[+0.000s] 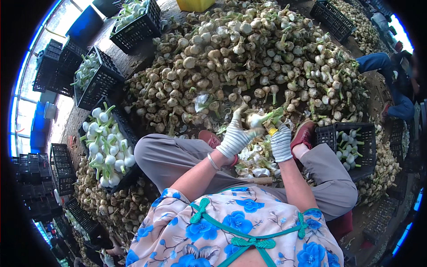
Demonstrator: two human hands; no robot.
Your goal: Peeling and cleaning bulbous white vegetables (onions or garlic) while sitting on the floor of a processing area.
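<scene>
My left hand (237,135), in a striped knit glove, is around a garlic bulb (255,120), its fingers partly spread and blurred. The bulb is white, with a green stem pointing right. My right hand (281,142), gloved too with yellow tape on a finger, is closed at the stem's end; whether it also holds a tool is not clear. Peeled white skins (262,160) lie below, between my legs. Beyond my hands rises a large heap of unpeeled garlic bulbs (233,63) with dirty skins and cut stems.
At my left stands a black crate (128,147) piled with clean white garlic; more crates (100,90) stand beyond it. Another black crate (365,140), partly filled, is beside my right knee. A yellow container (195,5) is at the far edge. A person in jeans (400,106) sits at right.
</scene>
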